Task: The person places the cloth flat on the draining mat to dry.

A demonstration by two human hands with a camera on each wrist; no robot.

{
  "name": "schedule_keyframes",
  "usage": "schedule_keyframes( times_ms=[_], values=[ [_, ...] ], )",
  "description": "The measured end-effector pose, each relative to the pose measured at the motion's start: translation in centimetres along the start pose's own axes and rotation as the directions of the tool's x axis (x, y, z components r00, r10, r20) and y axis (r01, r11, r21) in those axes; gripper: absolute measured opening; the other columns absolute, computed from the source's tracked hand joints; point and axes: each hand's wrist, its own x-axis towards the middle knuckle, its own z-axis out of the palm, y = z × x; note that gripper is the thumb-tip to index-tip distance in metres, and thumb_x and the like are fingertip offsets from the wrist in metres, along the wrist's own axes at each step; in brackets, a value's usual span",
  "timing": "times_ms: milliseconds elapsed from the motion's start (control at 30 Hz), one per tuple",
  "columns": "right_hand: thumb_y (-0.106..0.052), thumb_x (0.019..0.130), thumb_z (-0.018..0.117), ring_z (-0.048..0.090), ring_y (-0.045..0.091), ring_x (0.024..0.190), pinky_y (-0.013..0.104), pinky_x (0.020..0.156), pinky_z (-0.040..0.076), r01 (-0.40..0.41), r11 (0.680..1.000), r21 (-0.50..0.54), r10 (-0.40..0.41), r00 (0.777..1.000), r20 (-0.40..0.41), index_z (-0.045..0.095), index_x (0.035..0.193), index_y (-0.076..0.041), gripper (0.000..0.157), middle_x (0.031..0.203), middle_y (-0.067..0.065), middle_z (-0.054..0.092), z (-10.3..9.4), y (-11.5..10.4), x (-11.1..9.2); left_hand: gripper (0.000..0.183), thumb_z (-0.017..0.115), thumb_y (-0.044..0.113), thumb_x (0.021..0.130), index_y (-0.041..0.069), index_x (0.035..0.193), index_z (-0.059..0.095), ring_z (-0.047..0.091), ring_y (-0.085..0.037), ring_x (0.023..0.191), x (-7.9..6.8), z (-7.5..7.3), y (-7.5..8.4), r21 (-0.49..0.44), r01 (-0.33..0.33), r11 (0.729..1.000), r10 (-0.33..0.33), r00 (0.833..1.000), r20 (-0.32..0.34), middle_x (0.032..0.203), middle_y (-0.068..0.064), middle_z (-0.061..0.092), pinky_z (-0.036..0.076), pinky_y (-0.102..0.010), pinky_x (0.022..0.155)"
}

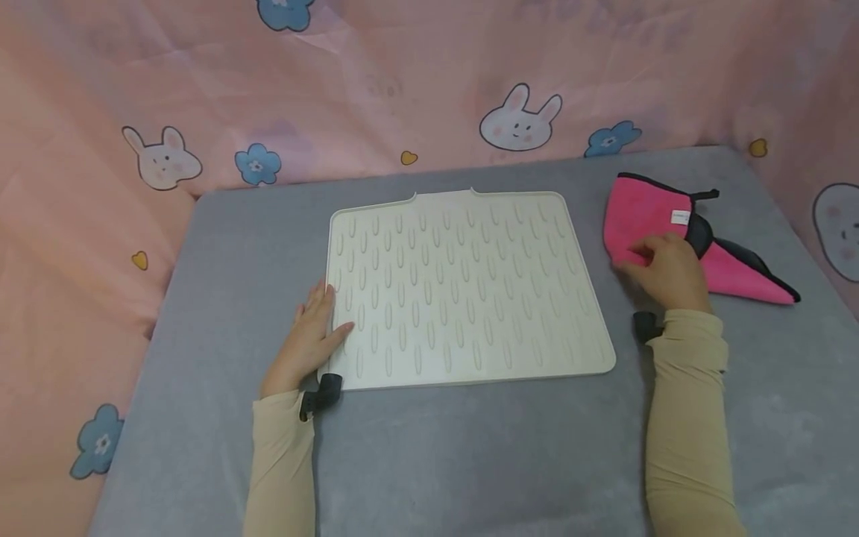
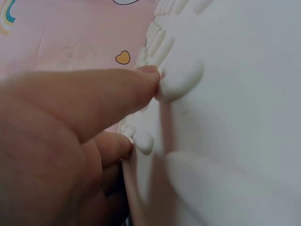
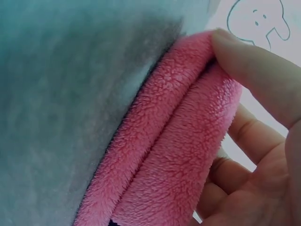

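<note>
Pinching pink cloth (image 1: 640, 212) with right fingers (image 3: 256, 68).
Touching edge of white mat (image 1: 463, 291) with left fingers (image 2: 113, 89), apparently spread, partly shadowed.

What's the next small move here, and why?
I'd probably lift the pink cloth toward the white mat: the right hand pinches it beside the mat, while the left hand rests at the mat's left edge and could steady it.

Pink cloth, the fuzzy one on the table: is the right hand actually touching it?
Touching. The right wrist view shows it: the thumb of the right hand lies directly against the pink cloth, with no gap.
</note>
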Motion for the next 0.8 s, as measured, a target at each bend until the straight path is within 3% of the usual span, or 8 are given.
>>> schedule_keyframes(
  times_ms=[400, 800],
  values=[
    [-0.017, 0.090, 0.061, 0.046, 0.039, 0.083, 0.049, 0.067, 0.037, 0.026, 0.999, 0.027, -0.024, 0.997, -0.078, 0.061, 0.103, 0.013, 0.032, 0.091, 0.029, 0.055, -0.3, 0.1, -0.1, 0.074, 0.053, 0.024, 0.096, -0.010, 0.146, 0.010, -0.004, -0.035, 0.142, 0.1, 0.0, 0.0, -0.003, 0.012, 1.000, -0.012, 1.000, 0.002, 0.155, -0.022, 0.000, -0.005, -0.052, 0.112],
    [-0.013, 0.090, 0.062, 0.041, 0.026, 0.079, 0.029, 0.065, 0.031, 0.020, 0.986, 0.166, 0.027, 0.961, -0.276, 0.064, 0.100, 0.011, 0.026, 0.093, 0.024, 0.056, -1.2, -1.0, -0.3, 0.075, 0.053, 0.025, 0.096, -0.009, 0.146, 0.009, -0.005, -0.034, 0.142, 0.1, 0.0, -0.1, -0.014, 0.010, 1.000, -0.010, 1.000, 0.010, 0.155, -0.021, -0.001, -0.005, -0.051, 0.112]
  ],
)
